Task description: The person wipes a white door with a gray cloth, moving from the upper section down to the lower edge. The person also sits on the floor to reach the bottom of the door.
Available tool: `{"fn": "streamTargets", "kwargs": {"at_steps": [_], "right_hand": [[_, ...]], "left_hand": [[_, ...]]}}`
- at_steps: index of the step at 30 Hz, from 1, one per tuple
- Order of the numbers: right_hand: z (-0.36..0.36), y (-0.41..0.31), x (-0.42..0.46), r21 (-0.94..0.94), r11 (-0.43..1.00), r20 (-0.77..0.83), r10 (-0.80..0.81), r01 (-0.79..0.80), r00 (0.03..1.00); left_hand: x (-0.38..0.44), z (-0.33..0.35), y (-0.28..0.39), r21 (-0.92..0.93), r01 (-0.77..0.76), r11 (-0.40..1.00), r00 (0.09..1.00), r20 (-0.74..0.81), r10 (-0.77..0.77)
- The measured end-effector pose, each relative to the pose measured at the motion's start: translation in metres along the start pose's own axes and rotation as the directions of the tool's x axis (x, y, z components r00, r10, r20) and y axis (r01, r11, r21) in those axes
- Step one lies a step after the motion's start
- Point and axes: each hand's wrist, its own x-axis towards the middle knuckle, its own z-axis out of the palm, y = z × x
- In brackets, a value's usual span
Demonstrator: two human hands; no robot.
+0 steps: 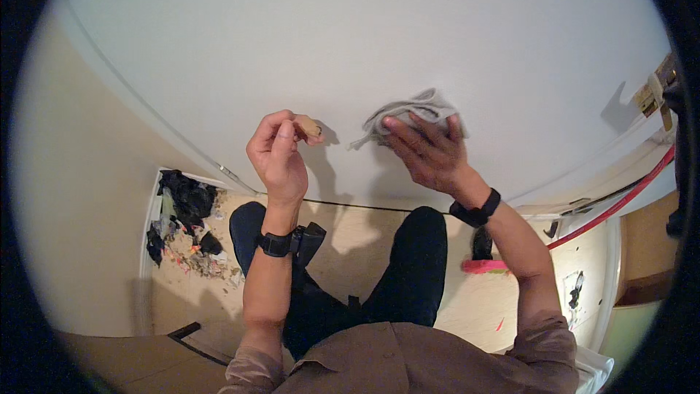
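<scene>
A white door [372, 27] stands upright before me and fills the upper view. My right hand [432, 156] is spread over a crumpled grey cloth [418, 105] and presses it against the door's face. To the left, my left hand [278, 156] is raised close to the same surface, palm turned partly up. Between its fingertips is a small tan object [308, 126] with a dark spot at its end; what it is I cannot tell. Shadows of both hands fall on the door.
Dark plastic scraps and crumbled debris [191, 224] lie on the floor at the left corner. A hinge [228, 171] sits on the door's left edge, a latch [653, 96] on the right. Red tape [618, 205] runs at the right. My knees are close below the door.
</scene>
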Motion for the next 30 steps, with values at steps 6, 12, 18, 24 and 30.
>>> {"fn": "streamTargets", "kwargs": {"at_steps": [6, 12, 18, 24, 30], "right_hand": [[0.019, -0.03, -0.022, 0.139, 0.982, 0.065, 0.121, -0.129, 0.991], [0.05, -0.058, -0.032, 0.103, 0.968, -0.107, 0.242, -0.231, 0.964], [0.095, -0.114, -0.058, 0.11, 0.882, -0.108, 0.469, -0.458, 0.877], [0.132, -0.206, 0.011, 0.229, 0.512, -0.197, 0.857, -0.828, 0.476], [0.161, -0.279, 0.033, 0.367, 0.571, -0.036, 0.797, -0.734, 0.602]], "left_hand": [[0.011, -0.004, 0.005, 0.314, -0.172, 0.934, 0.968, 0.231, 0.1], [0.036, 0.001, 0.001, 0.447, -0.602, 0.662, 0.748, 0.607, 0.271], [0.053, -0.004, -0.015, 0.35, -0.806, 0.477, 0.508, 0.824, 0.253], [0.055, -0.032, -0.037, 0.198, -0.824, 0.531, 0.441, 0.813, 0.38], [0.057, -0.051, -0.028, 0.237, -0.863, 0.447, 0.383, 0.883, 0.272]]}}
